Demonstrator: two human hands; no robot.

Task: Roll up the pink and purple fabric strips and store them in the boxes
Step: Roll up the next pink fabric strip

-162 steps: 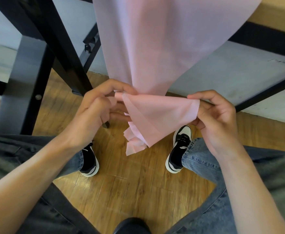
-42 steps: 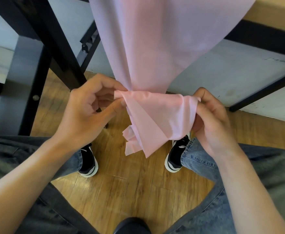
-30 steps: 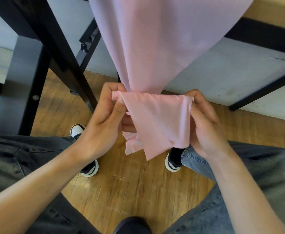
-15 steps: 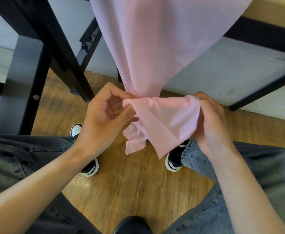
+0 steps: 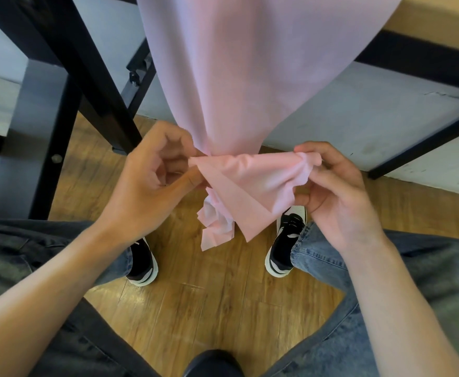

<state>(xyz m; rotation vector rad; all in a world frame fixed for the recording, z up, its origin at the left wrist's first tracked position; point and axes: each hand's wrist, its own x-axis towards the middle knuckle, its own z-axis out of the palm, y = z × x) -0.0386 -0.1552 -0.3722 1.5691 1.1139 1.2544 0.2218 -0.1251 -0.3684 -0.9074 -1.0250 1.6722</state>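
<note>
A long pink fabric strip [image 5: 250,77] hangs down from above and narrows toward my hands. Its lower end is folded into a loose, crumpled bundle [image 5: 247,186] with a pointed flap hanging below. My left hand [image 5: 155,183] pinches the bundle's left corner between thumb and fingers. My right hand [image 5: 331,186] pinches the bunched right edge, thumb on top. No boxes and no purple strip are in view.
Black table legs and a crossbar [image 5: 68,77] stand at the left. A grey board with a black frame [image 5: 386,110] leans at the right. Below are the wooden floor [image 5: 209,295], my two black-and-white shoes [image 5: 285,240] and my jeans-clad knees.
My right hand has shifted its grip outward and now bunches the fabric's right edge at its fingertips. The folded part hangs looser and more wrinkled. My left hand keeps its pinch.
</note>
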